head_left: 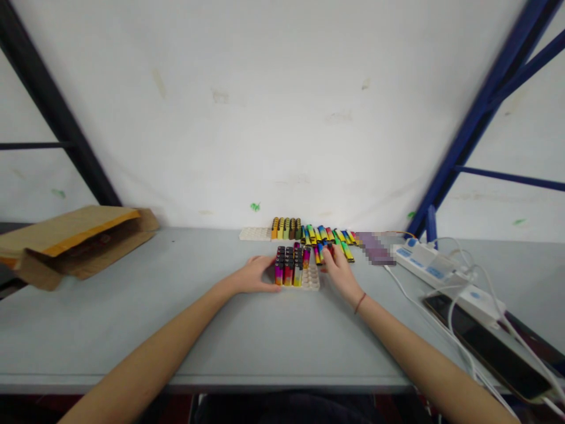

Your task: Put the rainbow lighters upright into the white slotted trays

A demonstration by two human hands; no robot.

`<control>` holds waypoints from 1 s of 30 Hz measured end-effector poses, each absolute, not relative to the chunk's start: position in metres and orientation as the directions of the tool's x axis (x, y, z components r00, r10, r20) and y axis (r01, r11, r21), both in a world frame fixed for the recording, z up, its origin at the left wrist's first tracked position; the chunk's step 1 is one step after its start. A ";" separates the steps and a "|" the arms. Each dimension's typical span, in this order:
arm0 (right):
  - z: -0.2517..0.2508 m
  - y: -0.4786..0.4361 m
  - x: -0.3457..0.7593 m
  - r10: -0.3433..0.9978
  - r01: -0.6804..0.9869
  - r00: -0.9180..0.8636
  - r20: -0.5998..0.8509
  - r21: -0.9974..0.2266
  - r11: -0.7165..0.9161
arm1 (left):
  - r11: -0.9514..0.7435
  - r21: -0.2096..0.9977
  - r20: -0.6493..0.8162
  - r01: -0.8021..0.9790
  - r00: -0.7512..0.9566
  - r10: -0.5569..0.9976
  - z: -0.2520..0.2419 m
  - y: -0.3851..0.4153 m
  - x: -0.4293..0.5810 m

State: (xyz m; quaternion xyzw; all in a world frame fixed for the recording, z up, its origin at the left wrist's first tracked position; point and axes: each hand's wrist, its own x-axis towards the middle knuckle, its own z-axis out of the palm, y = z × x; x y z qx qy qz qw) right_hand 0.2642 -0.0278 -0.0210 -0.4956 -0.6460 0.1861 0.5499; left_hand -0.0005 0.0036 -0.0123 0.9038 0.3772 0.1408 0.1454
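On the desk in front of me, a white tray with round holes (311, 278) holds upright lighters (288, 272) in rows, purple, red and clear-looking with black tops. Holes show at its right side. My left hand (256, 275) grips the tray's left edge, thumb along the near corner. Just right of the tray, my right hand (339, 270) is closed, its fingertips pinching what looks like a dark red lighter (330, 248), partly hidden. Beyond that hand lies a loose pile of multicoloured lighters (322, 234), mostly blue, yellow and green.
Against the wall stand a second white tray (255, 234) and upright yellow, brown and green lighters (286, 228). A brown paper bag (88, 241) lies left. A power strip (445, 277), white cables (410, 299) and a phone (485, 341) occupy the right side.
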 end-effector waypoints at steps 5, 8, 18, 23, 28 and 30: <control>-0.011 -0.033 0.266 0.801 0.502 0.008 0.599 -0.695 0.515 | -0.673 0.372 0.148 0.639 0.675 0.722 -0.011 0.002 0.000; -0.011 -0.035 0.263 0.821 0.407 0.003 0.571 -0.751 0.520 | -0.677 0.375 0.157 0.633 0.677 0.719 -0.010 0.002 0.000; -0.015 -0.038 0.257 0.837 0.423 -0.054 0.545 -0.747 0.513 | -0.670 0.383 0.153 0.636 0.671 0.725 -0.012 0.003 0.000; -0.009 -0.044 0.254 0.813 0.529 -0.163 0.559 -0.646 0.550 | -0.670 0.394 0.152 0.629 0.674 0.723 -0.011 0.002 0.000; -0.005 -0.044 0.253 0.755 0.607 -0.224 0.616 -0.519 0.603 | -0.657 0.397 0.141 0.640 0.665 0.733 -0.011 0.002 -0.001; -0.005 -0.043 0.254 0.753 0.630 -0.215 0.622 -0.501 0.594 | -0.659 0.395 0.134 0.640 0.670 0.731 -0.010 0.002 0.000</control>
